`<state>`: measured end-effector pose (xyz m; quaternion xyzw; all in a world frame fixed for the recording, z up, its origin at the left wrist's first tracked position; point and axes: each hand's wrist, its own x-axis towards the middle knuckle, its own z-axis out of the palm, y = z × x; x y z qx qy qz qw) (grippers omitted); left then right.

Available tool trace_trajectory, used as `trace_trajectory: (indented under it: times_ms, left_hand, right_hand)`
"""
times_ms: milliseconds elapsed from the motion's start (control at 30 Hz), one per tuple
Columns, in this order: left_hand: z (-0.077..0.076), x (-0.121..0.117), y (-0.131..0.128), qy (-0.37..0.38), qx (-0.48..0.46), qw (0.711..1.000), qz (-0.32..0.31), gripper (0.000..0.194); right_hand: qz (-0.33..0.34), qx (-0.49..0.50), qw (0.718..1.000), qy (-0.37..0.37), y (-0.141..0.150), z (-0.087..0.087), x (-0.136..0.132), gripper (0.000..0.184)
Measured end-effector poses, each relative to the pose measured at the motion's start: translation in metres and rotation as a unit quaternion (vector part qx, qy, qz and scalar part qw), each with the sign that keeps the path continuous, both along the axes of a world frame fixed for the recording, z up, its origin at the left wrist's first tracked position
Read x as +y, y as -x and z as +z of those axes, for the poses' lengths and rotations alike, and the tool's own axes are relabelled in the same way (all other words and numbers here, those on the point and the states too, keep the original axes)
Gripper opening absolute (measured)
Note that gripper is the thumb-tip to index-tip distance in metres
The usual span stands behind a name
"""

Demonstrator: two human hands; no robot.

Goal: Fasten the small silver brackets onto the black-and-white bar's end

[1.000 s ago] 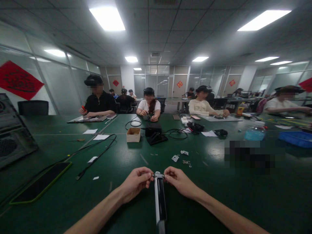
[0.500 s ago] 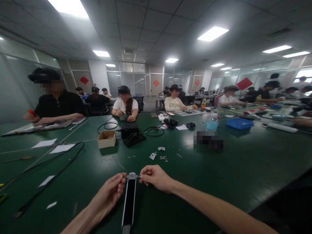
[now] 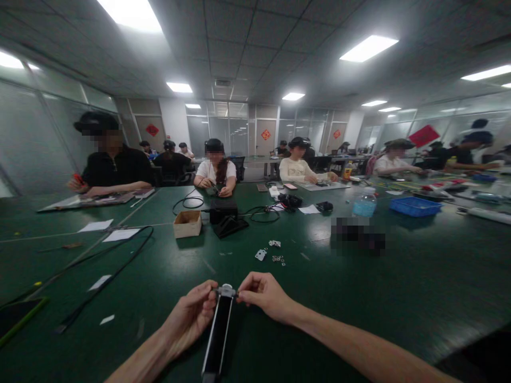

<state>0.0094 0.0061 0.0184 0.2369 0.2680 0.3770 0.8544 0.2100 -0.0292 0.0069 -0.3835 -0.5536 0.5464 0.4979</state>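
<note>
A long black bar with silver edges (image 3: 219,335) runs away from me over the green table, with a grey fitting (image 3: 227,290) at its far end. My left hand (image 3: 191,314) is closed in a pinch at the fitting's left side, on a thin dark pin-like piece. On the opposite side, my right hand (image 3: 267,295) pinches a tiny piece against the fitting; the fingertips hide most of it. Beyond the hands lie white metal plates (image 3: 261,255) and several small rings or nuts (image 3: 278,259).
Ahead stand a cardboard box (image 3: 187,224) and a black device (image 3: 223,211) with cables. A bottle of blue liquid (image 3: 364,204) and a blue tray (image 3: 415,206) are at the right. A dark cable (image 3: 115,274) and paper scraps lie leftward. Several people sit around the table.
The view has turned slightly left, so everything appears further right. My right fingertips are closer to the fitting. Both hands keep their pinch.
</note>
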Motion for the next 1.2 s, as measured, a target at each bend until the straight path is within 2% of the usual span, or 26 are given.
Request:
trace_trajectory:
  times_ms: [233, 500, 700, 900, 1100, 1133, 1167, 1200]
  left_hand:
    - [-0.003, 0.0, 0.004, -0.051, -0.04, 0.995, -0.08, 0.02]
    - [-0.014, 0.007, 0.012, -0.176, 0.028, 0.977, -0.113, 0.028]
    - [-0.016, 0.008, 0.017, -0.265, 0.109, 0.949, -0.131, 0.031]
    - [-0.011, 0.007, 0.017, -0.413, 0.232, 0.873, -0.119, 0.03]
    - [-0.003, -0.003, 0.012, -0.484, 0.268, 0.82, -0.148, 0.034]
    - [-0.003, -0.006, 0.011, -0.508, 0.275, 0.801, -0.155, 0.034]
    - [-0.002, -0.009, 0.009, -0.545, 0.287, 0.77, -0.163, 0.033]
    - [-0.002, -0.013, 0.007, -0.593, 0.301, 0.728, -0.168, 0.031]
  right_hand:
    - [-0.003, -0.025, 1.0, -0.002, 0.002, -0.001, -0.002, 0.032]
    - [0.019, -0.034, 0.999, 0.025, 0.008, -0.002, -0.008, 0.031]
    - [0.022, -0.038, 0.999, 0.02, 0.004, 0.003, -0.005, 0.034]
    - [0.036, -0.057, 0.998, 0.017, -0.005, 0.0, 0.002, 0.039]
    - [0.06, -0.083, 0.995, 0.017, -0.009, -0.011, 0.012, 0.038]
    - [0.062, -0.088, 0.994, 0.017, -0.009, -0.011, 0.013, 0.037]
    - [0.064, -0.095, 0.993, 0.017, -0.011, -0.011, 0.013, 0.035]
    - [0.066, -0.104, 0.992, 0.02, -0.012, -0.01, 0.013, 0.032]
